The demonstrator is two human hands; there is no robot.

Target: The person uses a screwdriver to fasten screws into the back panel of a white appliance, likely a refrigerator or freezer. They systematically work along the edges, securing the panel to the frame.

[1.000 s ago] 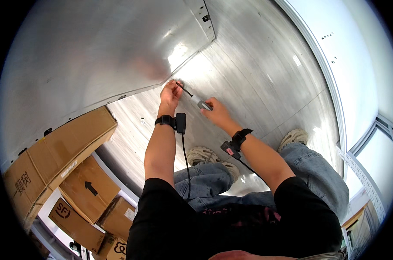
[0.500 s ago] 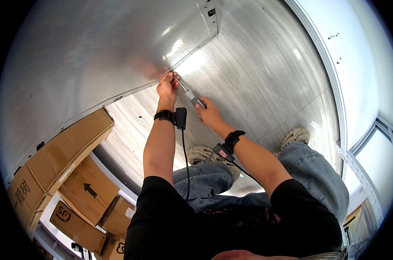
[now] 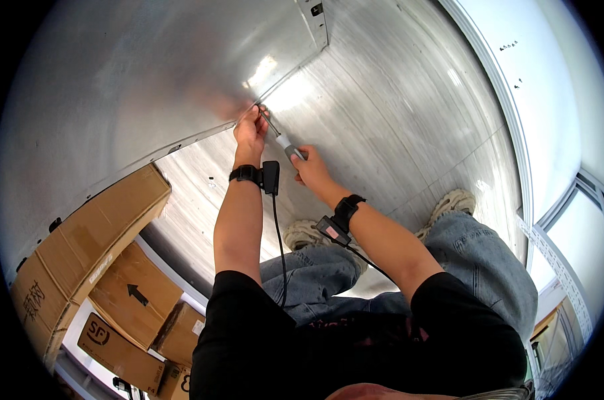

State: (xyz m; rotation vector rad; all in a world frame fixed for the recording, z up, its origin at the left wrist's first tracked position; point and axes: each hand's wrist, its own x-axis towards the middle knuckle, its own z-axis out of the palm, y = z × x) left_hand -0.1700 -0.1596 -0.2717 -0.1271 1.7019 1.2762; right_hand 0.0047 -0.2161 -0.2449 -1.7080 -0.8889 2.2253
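- Grey plank floor (image 3: pixel 408 113); cardboard boxes (image 3: pixel 148 273) stacked far left, beside metal panel (image 3: pixel 155 87).
- With left hand (image 3: pixel 250 130): curled at panel's lower edge, near tip of screwdriver (image 3: pixel 285 142); can't tell if pinching.
- With right hand (image 3: pixel 313 168): closed round screwdriver handle, slanted up-left toward panel.

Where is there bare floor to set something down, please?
The widest free patch of floor is right of the screwdriver, between the metal panel and the white wall. A smaller one, with dark specks, lies between the left forearm, that panel and the cardboard boxes. It is crowded around the left hand, screwdriver and right hand.
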